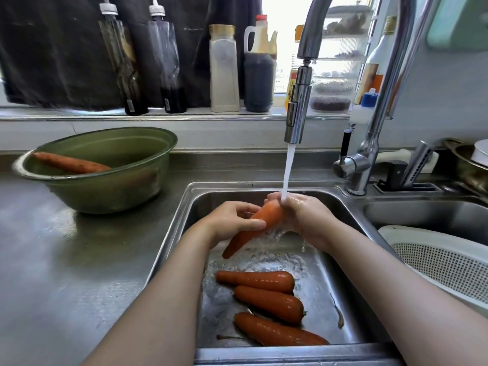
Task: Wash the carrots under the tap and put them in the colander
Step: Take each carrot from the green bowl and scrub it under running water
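Over stainless steel sink (264,185): left hand (232,220) curled round middle of tapered orange carrot (253,228), right hand (303,217) wrapped round its thick end, under stream from chrome tap (298,101). Three wet carrots (269,303) on sink floor. White perforated plastic colander (443,262) right of sink. Green round bowl (105,191) on worktop (66,260) left of sink, holding one unwashed carrot (71,163).

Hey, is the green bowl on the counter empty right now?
No, one carrot lies inside the green bowl, leaning against its left rim.
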Demonstrator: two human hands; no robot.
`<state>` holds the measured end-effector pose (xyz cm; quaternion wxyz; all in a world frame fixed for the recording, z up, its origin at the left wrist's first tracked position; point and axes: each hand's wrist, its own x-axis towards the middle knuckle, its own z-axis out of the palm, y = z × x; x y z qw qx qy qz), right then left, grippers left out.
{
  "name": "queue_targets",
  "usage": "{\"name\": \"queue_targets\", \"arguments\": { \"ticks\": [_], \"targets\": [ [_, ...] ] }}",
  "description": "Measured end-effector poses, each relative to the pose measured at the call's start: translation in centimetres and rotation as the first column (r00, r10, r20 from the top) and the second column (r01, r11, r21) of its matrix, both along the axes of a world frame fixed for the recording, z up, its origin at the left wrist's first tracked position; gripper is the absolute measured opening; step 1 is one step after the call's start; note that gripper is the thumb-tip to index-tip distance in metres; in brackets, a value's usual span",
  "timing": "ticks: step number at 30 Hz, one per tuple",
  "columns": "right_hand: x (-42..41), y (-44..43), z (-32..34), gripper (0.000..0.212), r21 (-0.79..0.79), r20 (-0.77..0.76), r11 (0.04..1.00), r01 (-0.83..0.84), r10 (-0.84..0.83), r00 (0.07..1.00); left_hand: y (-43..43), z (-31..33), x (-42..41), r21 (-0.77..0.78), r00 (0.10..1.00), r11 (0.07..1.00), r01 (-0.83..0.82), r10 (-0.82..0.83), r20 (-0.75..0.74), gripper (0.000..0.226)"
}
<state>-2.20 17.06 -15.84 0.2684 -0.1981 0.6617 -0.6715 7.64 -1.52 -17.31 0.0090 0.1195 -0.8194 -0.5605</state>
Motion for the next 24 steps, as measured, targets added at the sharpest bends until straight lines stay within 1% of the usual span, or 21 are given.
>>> {"name": "queue_targets", "arguments": {
  "ticks": [1, 3, 5, 6, 8, 10, 12, 15, 17, 19, 21, 22, 24],
  "targets": [
    [-0.1, 0.1, 0.0, 0.027, -0.004, 0.021, 1.000, -0.022, 0.022, 1.000, -0.2, -0.1, 0.1, 0.017, 1.000, 1.000, 0.005, -0.005, 0.013, 0.060],
    [-0.2, 0.5, 0.2, 0.031, -0.045, 0.088, 0.994, -0.096, 0.100, 0.991, -0.4, -0.2, 0.2, 0.082, 0.999, 0.996, 0.027, -0.030, 0.036, 0.048],
    [-0.4, 0.9, 0.1, 0.032, -0.049, 0.094, 0.985, -0.167, 0.171, 0.981, -0.2, -0.2, 0.2, 0.233, 0.994, 0.971, 0.053, -0.073, 0.079, 0.036],
    [-0.4, 1.1, 0.0, 0.032, -0.030, 0.073, 0.979, -0.199, 0.201, 0.977, 0.1, -0.1, 0.2, 0.290, 0.990, 0.955, 0.066, -0.100, 0.103, 0.036],
    [-0.4, 1.2, -0.2, 0.033, -0.008, 0.031, 0.970, -0.244, 0.244, 0.969, 0.8, 0.1, 0.1, 0.360, 0.977, 0.930, 0.074, -0.141, 0.162, 0.044],
    [0.2, 0.9, -0.1, 0.027, -0.029, 0.016, 0.975, -0.219, 0.220, 0.975, 1.7, 0.3, 0.1, 0.426, 0.959, 0.901, 0.075, -0.183, 0.217, 0.052],
    [0.9, 0.4, 0.1, 0.021, -0.032, 0.027, 0.984, -0.176, 0.177, 0.984, 2.6, 0.6, 0.2, 0.430, 0.946, 0.901, 0.064, -0.192, 0.263, 0.062],
    [1.4, 0.0, 0.3, 0.029, -0.024, 0.043, 0.980, -0.197, 0.198, 0.979, 3.5, 1.0, 0.5, 0.262, 0.940, 0.962, 0.075, -0.156, 0.303, 0.078],
    [1.5, 0.0, 0.4, 0.031, -0.041, 0.070, 0.979, -0.197, 0.200, 0.977, 3.4, 0.9, 0.3, 0.230, 0.938, 0.971, 0.071, -0.143, 0.314, 0.081],
    [1.4, -0.1, 0.3, 0.028, -0.088, 0.107, 0.979, -0.186, 0.195, 0.975, 2.9, 0.8, 0.2, 0.298, 0.934, 0.953, 0.053, -0.152, 0.322, 0.080],
    [1.4, 0.0, 0.5, 0.032, -0.153, 0.186, 0.969, -0.195, 0.222, 0.957, 2.5, 0.8, 0.2, 0.380, 0.933, 0.924, 0.041, -0.171, 0.316, 0.076],
    [1.3, 0.0, 0.5, 0.035, -0.166, 0.222, 0.966, -0.199, 0.233, 0.947, 2.4, 0.8, 0.1, 0.420, 0.934, 0.907, 0.038, -0.181, 0.308, 0.073],
    [1.1, 0.2, 0.7, 0.039, -0.164, 0.238, 0.967, -0.194, 0.229, 0.944, 2.4, 1.1, 0.2, 0.518, 0.934, 0.854, 0.046, -0.221, 0.280, 0.065]
  ]
}}
